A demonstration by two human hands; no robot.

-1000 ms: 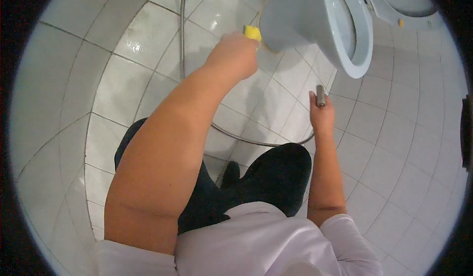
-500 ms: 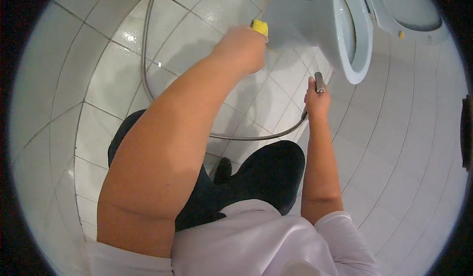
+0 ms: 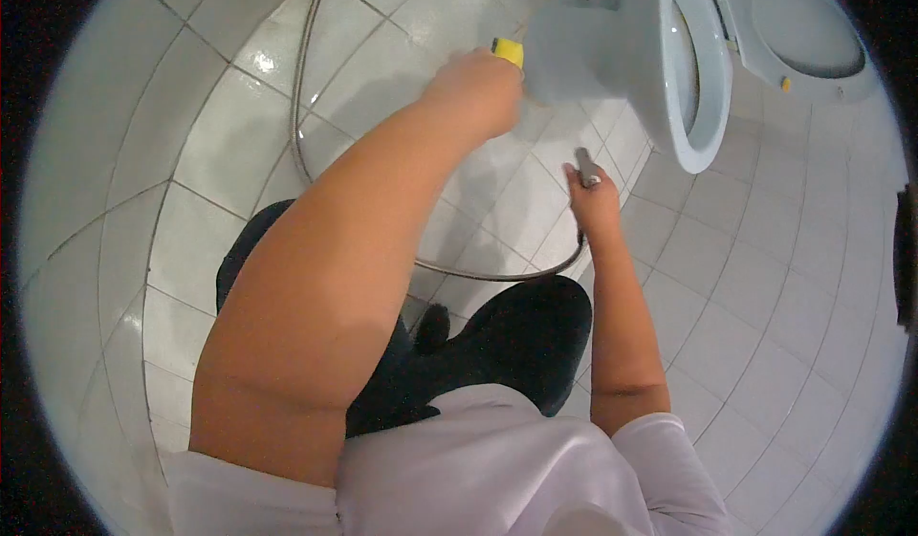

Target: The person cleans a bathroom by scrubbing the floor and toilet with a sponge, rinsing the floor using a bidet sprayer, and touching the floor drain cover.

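My left hand (image 3: 476, 91) is closed round a yellow sponge (image 3: 509, 52) with a dark side, close to the base of the toilet (image 3: 574, 48). The fingers are partly hidden behind the back of the hand. To the right, my right hand (image 3: 595, 199) grips a metal spray nozzle (image 3: 585, 166), which tilts up toward the toilet base. From this hand a grey flexible hose (image 3: 497, 276) runs down and curves left under my left forearm, then up along the floor. No water jet can be made out now.
White tiled floor (image 3: 382, 53) lies under the hands, wet and shiny in places. The raised toilet lid (image 3: 808, 29) is at the upper right. Tiled walls stand left and right. My knees are below the hands.
My right hand and the nozzle have moved left, and the spray seen half a second ago no longer shows. My left hand with the sponge has shifted slightly right. The hose has moved on the floor.
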